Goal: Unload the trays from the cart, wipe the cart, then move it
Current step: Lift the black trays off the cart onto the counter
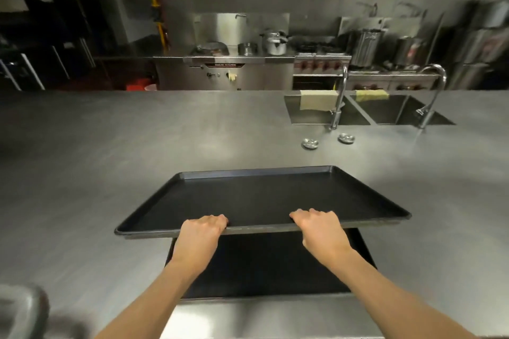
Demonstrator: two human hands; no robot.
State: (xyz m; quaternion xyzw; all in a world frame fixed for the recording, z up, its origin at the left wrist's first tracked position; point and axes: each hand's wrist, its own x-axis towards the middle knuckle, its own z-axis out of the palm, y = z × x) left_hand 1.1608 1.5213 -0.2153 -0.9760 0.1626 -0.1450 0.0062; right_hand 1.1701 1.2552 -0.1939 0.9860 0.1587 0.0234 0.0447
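Observation:
A black rectangular tray (259, 195) hangs level above the steel counter (96, 159). My left hand (202, 231) grips its near rim on the left and my right hand (321, 228) grips the same rim on the right, fingers curled over the edge. Directly below it a second black tray (264, 264) lies flat near the counter's front edge, partly hidden by my forearms and the upper tray. A blurred curved metal bar (24, 308) shows at the bottom left; I cannot tell whether it belongs to the cart.
A double sink (363, 111) with two tall taps (340, 96) sits at the counter's back right, cloths draped on its rim. Two small metal strainers (309, 143) lie in front of it. Stoves and pots stand behind the counter.

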